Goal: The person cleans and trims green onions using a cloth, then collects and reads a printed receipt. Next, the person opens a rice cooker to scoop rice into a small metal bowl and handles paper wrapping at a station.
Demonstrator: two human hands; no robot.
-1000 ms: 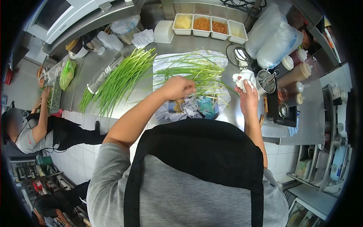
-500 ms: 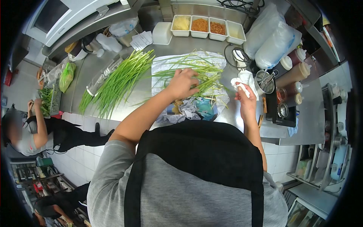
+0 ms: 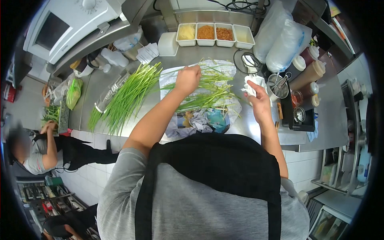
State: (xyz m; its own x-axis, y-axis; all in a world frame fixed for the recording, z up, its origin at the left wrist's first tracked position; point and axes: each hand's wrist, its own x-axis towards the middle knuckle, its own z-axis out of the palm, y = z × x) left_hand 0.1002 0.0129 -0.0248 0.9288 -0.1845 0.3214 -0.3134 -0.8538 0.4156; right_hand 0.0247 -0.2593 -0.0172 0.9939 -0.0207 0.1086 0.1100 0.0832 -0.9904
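"Looking down at the loose green stems (image 3: pixel 214 83), where could things go wrong for you?"

"They lie crossed over one another on the printed paper (image 3: pixel 167 76), so a tug on one could drag its neighbours along or pull the sheet askew. Some lie close to the crumpled paper (image 3: pixel 198 122) on your near side, and a careless push could mix the two."

"And your left forearm (image 3: pixel 154 116)?"

"It passes beside the big green bundle (image 3: pixel 130 96), whose tips lie at the near edge of the counter (image 3: pixel 251 124). Swinging outward, you could knock a few off. On your other side, the metal container (image 3: pixel 279 95) stands near your knuckles, and a wide sweep could tip it."

"So where are the stems from your hands?"

"Your left hand (image 3: pixel 188 80) is over their left part, back upward, fingers curled nearly closed. Its knuckles hide the fingertips, so I cannot tell whether you have a stem. Most of the stems lie just to its right, between your two hands."

"And your right hand (image 3: pixel 260 103)?"

"Beyond the paper's right edge, apart from the main spread, thumb and fingers partly bent against the white wipe (image 3: pixel 258 79). Whether you actually grip it, I cannot tell; a slack hold could let it drop."
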